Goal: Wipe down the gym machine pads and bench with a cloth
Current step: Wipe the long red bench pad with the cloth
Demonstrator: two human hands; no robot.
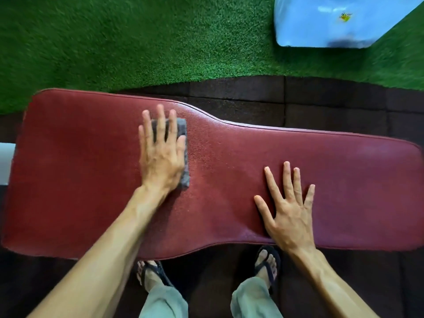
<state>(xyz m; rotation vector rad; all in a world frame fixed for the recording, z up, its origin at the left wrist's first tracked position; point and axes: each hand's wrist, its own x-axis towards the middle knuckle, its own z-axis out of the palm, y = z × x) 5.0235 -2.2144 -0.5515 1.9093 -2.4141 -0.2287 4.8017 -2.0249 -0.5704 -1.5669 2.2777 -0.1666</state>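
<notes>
One grey cloth [182,143], folded small and nubbly, is pressed flat on the wide end of the bench pad [229,180] under the left hand [161,154], whose fingers are spread straight over it. The right hand [289,210] is laid open, fingers splayed, on the narrow end, holding nothing. The wiping is judged best done in long overlapping strokes with even palm pressure, carried out to the piped edges, while the bench is steadied. The pad is grained red vinyl, waisted in outline. Dark rubber tiles [321,99] and green turf [137,42] lie beyond.
</notes>
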